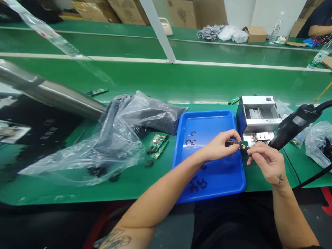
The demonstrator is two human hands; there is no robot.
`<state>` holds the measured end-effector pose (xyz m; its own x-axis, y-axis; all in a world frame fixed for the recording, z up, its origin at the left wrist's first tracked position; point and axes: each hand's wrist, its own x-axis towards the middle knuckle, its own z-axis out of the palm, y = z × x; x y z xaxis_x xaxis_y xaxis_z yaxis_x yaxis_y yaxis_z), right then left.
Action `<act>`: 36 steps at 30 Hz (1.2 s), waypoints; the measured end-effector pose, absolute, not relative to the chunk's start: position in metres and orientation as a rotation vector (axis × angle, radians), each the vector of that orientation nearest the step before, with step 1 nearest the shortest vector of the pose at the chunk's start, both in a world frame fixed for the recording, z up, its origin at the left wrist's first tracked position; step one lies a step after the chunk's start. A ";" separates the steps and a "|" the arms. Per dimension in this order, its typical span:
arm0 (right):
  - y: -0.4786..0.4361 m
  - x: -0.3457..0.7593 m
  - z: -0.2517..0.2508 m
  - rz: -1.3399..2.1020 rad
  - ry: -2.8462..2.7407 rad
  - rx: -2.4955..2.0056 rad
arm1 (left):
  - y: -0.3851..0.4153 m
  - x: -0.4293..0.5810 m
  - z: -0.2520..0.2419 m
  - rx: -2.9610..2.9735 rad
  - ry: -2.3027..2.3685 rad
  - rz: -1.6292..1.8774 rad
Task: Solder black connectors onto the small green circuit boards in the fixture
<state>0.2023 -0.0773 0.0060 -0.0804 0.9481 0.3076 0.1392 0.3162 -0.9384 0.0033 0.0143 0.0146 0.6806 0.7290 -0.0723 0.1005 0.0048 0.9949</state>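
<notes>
Over the right side of a blue tray (pixel 210 121), my left hand (pixel 222 145) pinches a small green circuit board (pixel 243 145) between thumb and fingers. My right hand (pixel 268 160) is at the board's right end, its fingertips pressed together; whatever they hold is too small to make out. Small black plastic parts (pixel 202 183) lie scattered in the tray. Just behind my right hand stands a grey and white machine (pixel 259 110) with a metal block at its front. A black electric screwdriver (pixel 293 126) hangs beside that hand.
Left of the tray lie several green circuit boards (pixel 157 145) and a large clear plastic bag (pixel 124 128) of black parts. A metal pipe (pixel 64 95) slants in from the left. Another bag (pixel 320 143) lies at the right. A person's arm (pixel 320 30) shows at the far right.
</notes>
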 end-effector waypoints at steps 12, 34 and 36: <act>-0.074 0.211 0.002 0.760 -1.404 -1.302 | 0.005 0.005 0.021 1.707 0.801 0.594; -0.073 0.199 0.011 0.355 -1.640 -1.315 | 0.001 0.002 0.021 1.824 0.829 0.546; -0.073 0.198 0.011 0.297 -1.659 -1.313 | 0.001 0.002 0.022 1.826 0.826 0.545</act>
